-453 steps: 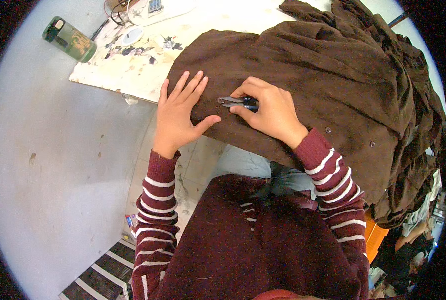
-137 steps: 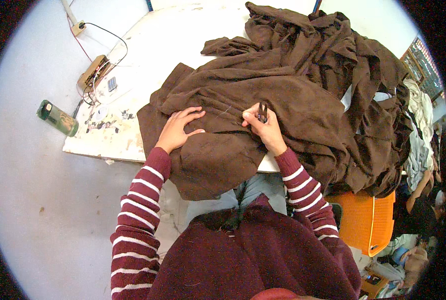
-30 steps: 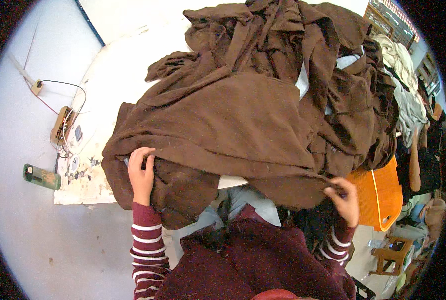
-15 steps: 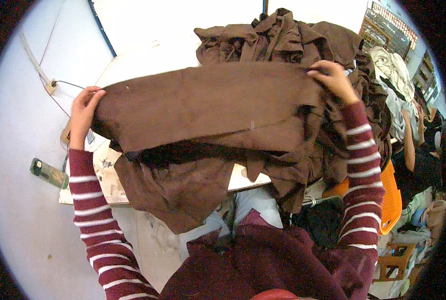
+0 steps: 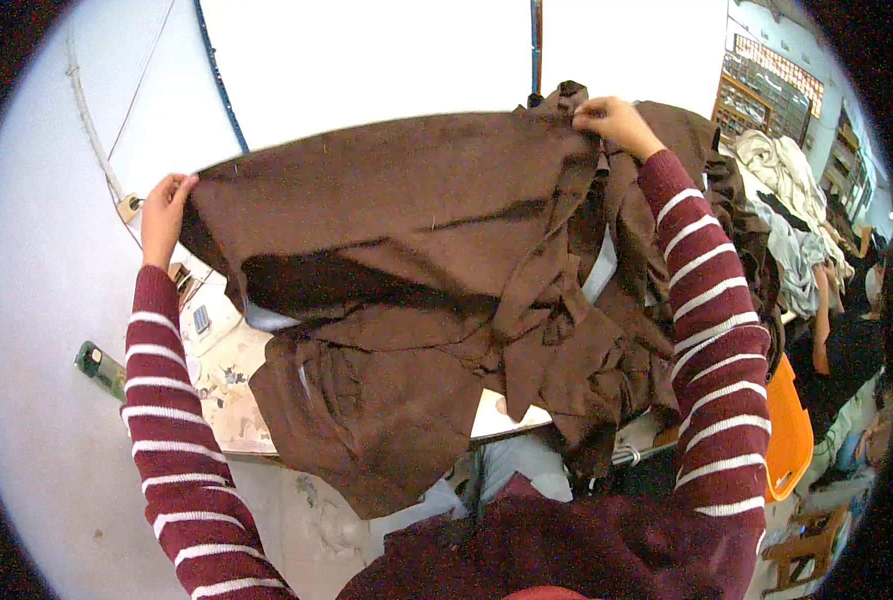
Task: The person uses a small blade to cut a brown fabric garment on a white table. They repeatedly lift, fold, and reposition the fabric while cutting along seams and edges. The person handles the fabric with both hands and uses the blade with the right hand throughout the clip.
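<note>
A wide piece of dark brown fabric [image 5: 386,190] is stretched between my two raised hands. My left hand [image 5: 169,212] pinches its upper left corner. At the upper right, my right hand [image 5: 616,122] grips the other end, with the fingers closed on the edge. Lower parts of the cloth fold and drape down over the table's front edge, with a loose strip hanging below the right end. More brown fabric [image 5: 666,130] lies heaped behind and beside my right hand; where it separates from the held piece I cannot tell.
The worn white table [image 5: 221,400] carries a small grey object [image 5: 201,320]. A green bottle [image 5: 96,365] stands at the left, by the wall. An orange plastic basket [image 5: 788,430] sits at the right. Beyond it, another person's arm [image 5: 822,320] reaches by pale cloth [image 5: 786,180].
My right hand has moved up and to the left in view, raising its end of the fabric. The strip and folds below now hang more openly. My left hand keeps its hold.
</note>
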The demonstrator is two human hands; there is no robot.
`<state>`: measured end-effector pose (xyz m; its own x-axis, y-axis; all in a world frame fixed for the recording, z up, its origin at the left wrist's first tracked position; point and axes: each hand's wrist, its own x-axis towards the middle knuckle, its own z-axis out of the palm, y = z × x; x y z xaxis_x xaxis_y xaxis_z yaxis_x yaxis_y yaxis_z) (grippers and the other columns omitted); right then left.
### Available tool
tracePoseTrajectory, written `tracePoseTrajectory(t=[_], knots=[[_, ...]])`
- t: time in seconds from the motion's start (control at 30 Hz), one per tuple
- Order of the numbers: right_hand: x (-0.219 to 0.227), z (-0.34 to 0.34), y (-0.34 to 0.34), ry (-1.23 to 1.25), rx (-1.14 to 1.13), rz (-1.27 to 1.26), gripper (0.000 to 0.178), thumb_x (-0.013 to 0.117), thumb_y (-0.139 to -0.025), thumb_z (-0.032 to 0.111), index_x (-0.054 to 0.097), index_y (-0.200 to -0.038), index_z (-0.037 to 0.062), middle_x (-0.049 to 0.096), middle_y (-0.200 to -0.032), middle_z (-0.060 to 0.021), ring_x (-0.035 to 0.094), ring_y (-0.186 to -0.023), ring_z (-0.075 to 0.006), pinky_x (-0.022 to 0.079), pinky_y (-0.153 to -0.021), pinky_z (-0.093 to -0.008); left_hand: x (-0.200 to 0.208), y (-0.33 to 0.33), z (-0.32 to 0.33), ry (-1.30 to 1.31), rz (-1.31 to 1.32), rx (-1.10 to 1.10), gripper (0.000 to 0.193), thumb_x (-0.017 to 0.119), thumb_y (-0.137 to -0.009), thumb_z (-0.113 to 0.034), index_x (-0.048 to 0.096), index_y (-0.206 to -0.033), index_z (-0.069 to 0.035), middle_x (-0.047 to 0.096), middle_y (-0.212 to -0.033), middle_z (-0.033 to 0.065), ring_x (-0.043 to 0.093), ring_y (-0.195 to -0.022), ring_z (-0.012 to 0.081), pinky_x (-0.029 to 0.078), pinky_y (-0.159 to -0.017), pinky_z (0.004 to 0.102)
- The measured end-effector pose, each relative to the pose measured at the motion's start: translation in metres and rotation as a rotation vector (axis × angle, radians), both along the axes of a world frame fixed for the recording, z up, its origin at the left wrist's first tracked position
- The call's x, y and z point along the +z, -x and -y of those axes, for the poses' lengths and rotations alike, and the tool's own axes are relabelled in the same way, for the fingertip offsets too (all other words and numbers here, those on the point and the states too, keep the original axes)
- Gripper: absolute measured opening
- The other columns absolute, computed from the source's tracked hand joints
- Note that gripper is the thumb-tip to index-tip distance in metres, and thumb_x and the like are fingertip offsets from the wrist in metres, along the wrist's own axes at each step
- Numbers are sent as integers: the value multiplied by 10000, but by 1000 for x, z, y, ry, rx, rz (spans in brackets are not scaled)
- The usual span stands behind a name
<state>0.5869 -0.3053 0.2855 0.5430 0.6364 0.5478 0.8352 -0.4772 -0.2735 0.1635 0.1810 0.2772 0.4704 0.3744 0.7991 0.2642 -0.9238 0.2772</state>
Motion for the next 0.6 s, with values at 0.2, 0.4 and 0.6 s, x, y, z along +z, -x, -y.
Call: tracePoseTrajectory(t=[0.2, 0.4, 0.6], knots=[[132, 14, -6, -652, -282, 731, 363, 641, -855, 418, 673, -1130, 183, 679, -744, -40, 598, -589, -164, 473, -556, -306, 117, 5, 31, -316, 370, 281, 405, 511, -910, -506, 667, -1041, -156, 672, -936, 163, 645, -853, 339, 483, -738, 397], [167, 78, 9, -446, -24, -93, 460, 648, -866, 419, 619, -1216, 123, 364, -569, 122, 213, -432, 20, 140, -401, -172, 158, 40, 36, -367, 192, 117, 298, 590, -911, -385, 697, -994, -120, 666, -792, 62, 613, -690, 144, 464, -652, 267], [116, 94, 14, -554, 228, -352, 445, 665, -865, 393, 623, -1196, 98, 432, -675, 123, 258, -494, -6, 161, -462, -196, 122, 38, 30, -52, 37, -184, 323, 663, -875, -367, 712, -906, -50, 640, -764, -24, 555, -690, 58, 434, -648, 207]])
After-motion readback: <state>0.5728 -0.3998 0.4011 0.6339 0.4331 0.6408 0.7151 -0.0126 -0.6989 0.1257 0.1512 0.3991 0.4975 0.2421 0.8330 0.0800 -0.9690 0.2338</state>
